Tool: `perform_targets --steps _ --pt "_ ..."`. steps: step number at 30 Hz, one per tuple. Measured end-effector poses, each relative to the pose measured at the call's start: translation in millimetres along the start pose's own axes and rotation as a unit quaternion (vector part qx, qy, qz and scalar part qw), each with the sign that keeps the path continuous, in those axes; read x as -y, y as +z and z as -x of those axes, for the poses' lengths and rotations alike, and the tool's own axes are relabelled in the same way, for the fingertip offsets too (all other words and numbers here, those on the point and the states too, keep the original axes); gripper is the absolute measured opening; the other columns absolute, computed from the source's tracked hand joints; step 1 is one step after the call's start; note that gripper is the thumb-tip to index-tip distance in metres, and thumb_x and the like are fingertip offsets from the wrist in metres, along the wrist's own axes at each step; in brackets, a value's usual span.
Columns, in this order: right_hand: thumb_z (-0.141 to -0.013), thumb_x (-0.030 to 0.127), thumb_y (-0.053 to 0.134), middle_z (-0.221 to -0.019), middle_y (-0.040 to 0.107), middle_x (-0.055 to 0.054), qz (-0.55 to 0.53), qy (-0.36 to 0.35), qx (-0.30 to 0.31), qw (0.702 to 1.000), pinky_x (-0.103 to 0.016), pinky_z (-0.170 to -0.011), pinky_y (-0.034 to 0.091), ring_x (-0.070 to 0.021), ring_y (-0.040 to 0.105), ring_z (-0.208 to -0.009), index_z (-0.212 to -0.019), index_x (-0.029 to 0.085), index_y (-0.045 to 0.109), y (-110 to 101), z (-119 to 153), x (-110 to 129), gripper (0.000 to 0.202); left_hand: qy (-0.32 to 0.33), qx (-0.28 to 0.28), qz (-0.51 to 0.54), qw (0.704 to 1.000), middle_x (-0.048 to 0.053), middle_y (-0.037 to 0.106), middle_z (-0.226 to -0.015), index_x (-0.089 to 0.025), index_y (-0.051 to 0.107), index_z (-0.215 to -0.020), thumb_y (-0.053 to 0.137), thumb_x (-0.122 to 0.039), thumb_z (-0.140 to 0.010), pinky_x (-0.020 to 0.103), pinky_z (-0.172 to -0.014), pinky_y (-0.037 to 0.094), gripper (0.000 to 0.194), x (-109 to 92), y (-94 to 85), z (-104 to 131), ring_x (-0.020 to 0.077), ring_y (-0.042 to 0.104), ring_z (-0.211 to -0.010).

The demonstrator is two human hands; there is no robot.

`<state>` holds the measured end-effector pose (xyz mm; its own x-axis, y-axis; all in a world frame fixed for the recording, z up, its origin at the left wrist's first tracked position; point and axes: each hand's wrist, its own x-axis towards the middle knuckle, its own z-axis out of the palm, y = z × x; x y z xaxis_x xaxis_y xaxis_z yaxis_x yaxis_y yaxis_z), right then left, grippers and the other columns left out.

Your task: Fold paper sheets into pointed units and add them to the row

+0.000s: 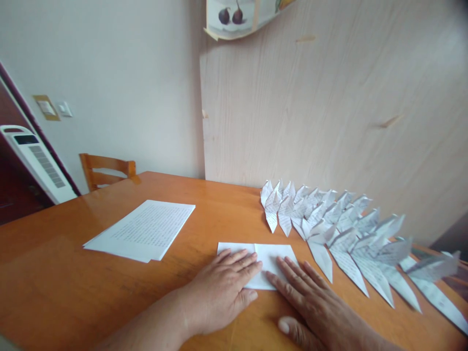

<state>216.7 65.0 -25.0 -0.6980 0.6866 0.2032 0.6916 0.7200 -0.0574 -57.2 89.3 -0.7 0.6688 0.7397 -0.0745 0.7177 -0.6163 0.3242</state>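
Note:
A folded sheet of white paper (265,265) lies flat on the wooden table (204,219) in front of me, with a crease near the middle of its top edge. My left hand (224,285) rests flat over its left part, fingers stretched out. On the right part lie the fingers of my right hand (310,300), spread, with the thumb apart on the table side. Neither hand grips anything. The paper's lower corners are partly hidden under the hands.
A stack of printed sheets (142,229) lies to the left. Rows of folded paper figures (329,219) with upright points stand at the right, reaching close to my right hand. Behind are a wooden chair (109,168), a wood panel (310,112) and a white upright appliance (40,161).

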Motion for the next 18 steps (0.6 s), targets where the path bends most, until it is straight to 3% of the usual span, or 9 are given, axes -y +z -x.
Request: perform_targets --steps 6,11,18 --pt "-0.1 0.06 0.04 -0.162 0.016 -0.011 -0.023 0.041 0.099 0.994 -0.065 -0.116 0.027 -0.038 0.015 -0.148 -0.159 0.029 0.019 -6.1 -2.7 2.3 0.07 -0.022 -0.013 0.024 0.999 0.002 0.03 -0.163 -0.025 0.032 -0.156 0.023 -0.049 -0.106 0.044 -0.124 0.02 0.056 -2.8 -7.7 -2.3 0.0209 0.025 -0.151" --pt "-0.101 0.058 0.04 -0.165 0.01 -0.005 -0.037 0.033 0.086 0.995 -0.064 -0.119 0.017 -0.0343 0.009 -0.151 -0.159 0.035 0.009 -2.6 1.3 -0.2 0.07 -0.019 -0.032 0.022 0.999 0.004 0.032 -0.162 -0.024 0.037 -0.154 0.03 -0.039 -0.106 0.039 -0.123 0.021 0.051 1.9 -4.4 -5.8 0.0185 0.028 -0.15" --pt "-0.1 0.059 0.041 -0.165 0.011 -0.005 -0.058 0.04 0.096 0.993 -0.061 -0.122 0.012 -0.0336 0.009 -0.152 -0.16 0.032 0.012 -5.8 0.1 1.6 0.071 0.032 -0.02 -0.005 0.999 0.0 0.033 -0.162 -0.031 0.044 -0.15 0.035 -0.027 -0.103 0.041 -0.124 0.019 0.048 10.0 0.5 -6.7 0.0176 0.023 -0.151"
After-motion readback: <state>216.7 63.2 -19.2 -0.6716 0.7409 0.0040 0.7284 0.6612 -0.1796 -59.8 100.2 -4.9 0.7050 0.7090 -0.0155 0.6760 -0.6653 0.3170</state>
